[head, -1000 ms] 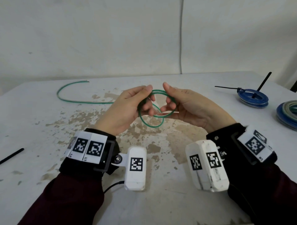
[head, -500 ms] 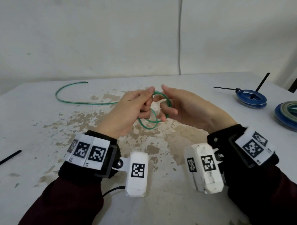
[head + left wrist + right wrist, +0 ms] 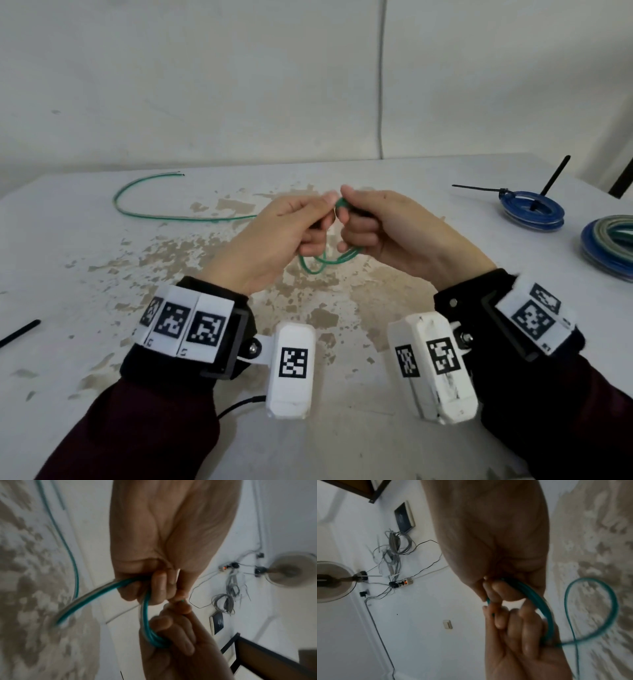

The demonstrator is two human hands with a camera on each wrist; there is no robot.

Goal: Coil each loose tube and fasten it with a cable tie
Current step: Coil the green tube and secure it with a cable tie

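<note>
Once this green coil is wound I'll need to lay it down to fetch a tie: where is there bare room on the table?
Free: the table near edge below both wrists, and the left stretch between the green tube's tail and black tie. Crowded: far right, by the tied blue coil and blue-grey coil.

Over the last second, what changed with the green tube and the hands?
The green tube coil was drawn smaller and tighter as the left hand and right hand closed together, fingertips now meeting. Both hands still grip it. The tube's loose tail, the blue coil and the table are unchanged.
</note>
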